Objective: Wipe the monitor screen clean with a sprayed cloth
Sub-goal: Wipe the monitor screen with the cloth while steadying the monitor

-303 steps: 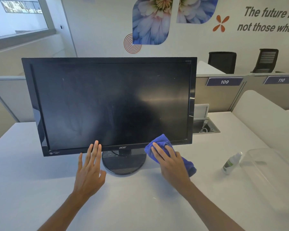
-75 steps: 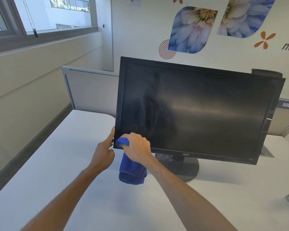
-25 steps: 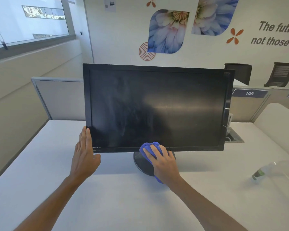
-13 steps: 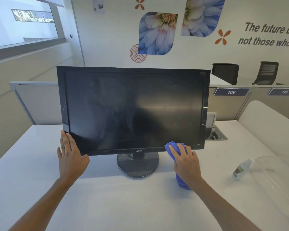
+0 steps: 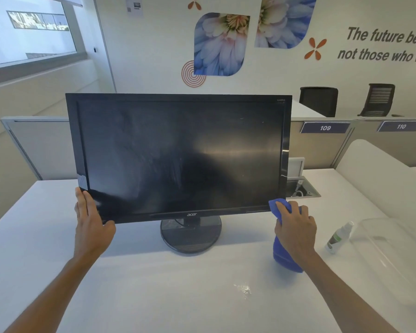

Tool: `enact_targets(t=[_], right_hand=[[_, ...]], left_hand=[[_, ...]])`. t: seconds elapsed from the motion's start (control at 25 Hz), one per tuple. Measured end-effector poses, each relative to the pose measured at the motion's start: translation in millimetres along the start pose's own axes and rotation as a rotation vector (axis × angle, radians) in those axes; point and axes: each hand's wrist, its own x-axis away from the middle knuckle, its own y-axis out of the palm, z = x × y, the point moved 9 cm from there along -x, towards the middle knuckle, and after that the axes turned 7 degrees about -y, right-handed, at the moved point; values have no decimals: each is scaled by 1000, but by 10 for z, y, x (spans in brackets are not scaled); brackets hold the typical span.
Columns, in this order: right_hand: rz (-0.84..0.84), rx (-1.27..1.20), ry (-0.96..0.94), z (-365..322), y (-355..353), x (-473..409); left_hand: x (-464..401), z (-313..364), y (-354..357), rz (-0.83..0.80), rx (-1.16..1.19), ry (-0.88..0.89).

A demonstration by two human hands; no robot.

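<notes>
A black monitor (image 5: 178, 155) on a round base stands in the middle of the white desk (image 5: 154, 292), its dark screen streaked with smears. My left hand (image 5: 90, 222) lies flat against the monitor's lower left corner, fingers together, thumb under the bezel. My right hand (image 5: 296, 228) presses a blue cloth (image 5: 282, 258) against the lower right corner of the bezel; most of the cloth hangs down below my palm to the desk.
A small spray bottle (image 5: 339, 236) lies on the desk at the right, beside a clear plastic tub (image 5: 394, 260). A cable hatch (image 5: 300, 189) sits open behind the monitor's right edge. Partition panels (image 5: 41, 150) bound the desk at the back. A few wet drops (image 5: 244, 288) mark the desk.
My right hand has slid the cloth rightward along the bottom bezel to the lower right corner. My left hand stays at the lower left corner.
</notes>
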Motion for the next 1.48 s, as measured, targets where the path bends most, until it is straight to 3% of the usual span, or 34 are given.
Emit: enact_targets(t=[0.12, 0.24, 0.36, 0.56, 0.76, 0.84, 0.92, 0.96, 1.04, 1.12, 1.32, 1.48], right_hand=[[133, -93, 107, 153, -213, -50], [165, -4, -11, 98, -301, -237], [77, 88, -99, -22, -169, -367], [-24, 90, -94, -20, 44, -203], [-173, 8, 35, 16, 202, -110], [-237, -186, 72, 115, 253, -205], [-318, -614, 142, 205, 271, -280], [-278, -777, 202, 272, 233, -302], [-92, -874, 322, 452, 92, -334], [14, -759, 362, 508, 7, -280], [-3, -187, 48, 176, 40, -159], [-51, -132, 120, 55, 122, -71]], left_hand=[[-7, -8, -24, 11, 39, 1], [-20, -23, -17, 1, 30, 17], [-1, -26, -11, 5, 9, 45], [44, -14, -7, 17, -26, 89], [25, -9, -16, 20, -28, 98], [26, -9, -34, 25, -17, 83], [26, -25, -28, 17, -5, 65], [30, -43, -39, 22, 0, 62], [25, -52, -75, 36, -6, 78], [22, -74, -83, 25, -3, 85], [66, -73, -123, 37, -16, 104], [79, -48, -121, 50, -50, 112]])
